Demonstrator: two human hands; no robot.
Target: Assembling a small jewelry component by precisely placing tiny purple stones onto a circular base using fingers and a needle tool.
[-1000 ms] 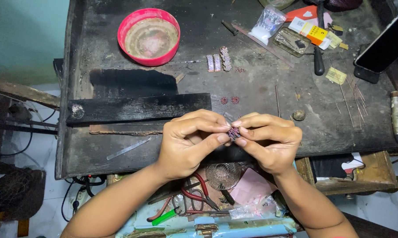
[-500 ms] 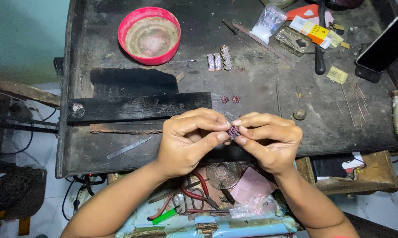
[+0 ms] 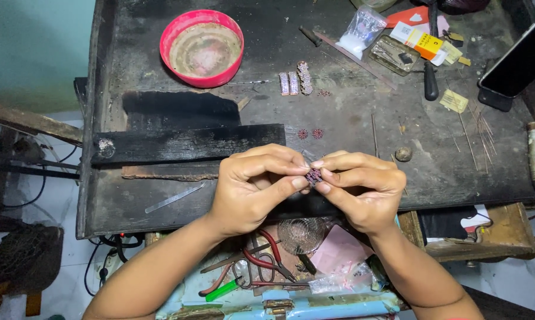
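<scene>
My left hand [image 3: 252,186] and my right hand [image 3: 362,189] meet at the front edge of a dark, worn workbench [image 3: 350,136]. Between the fingertips of both hands sits a small purple studded jewellery piece [image 3: 313,176], pinched from both sides. Farther back on the bench lie two small round red studded pieces [image 3: 310,134]. Three longer studded strips [image 3: 296,82] lie side by side beyond them. The held piece is mostly hidden by my fingers.
A pink bowl [image 3: 202,47] stands at the back left. A charred black wooden block [image 3: 184,144] lies left of my hands. Packets, a screwdriver [image 3: 431,77] and thin wires [image 3: 480,133] crowd the right. Red-handled pliers [image 3: 267,255] lie in an open drawer below.
</scene>
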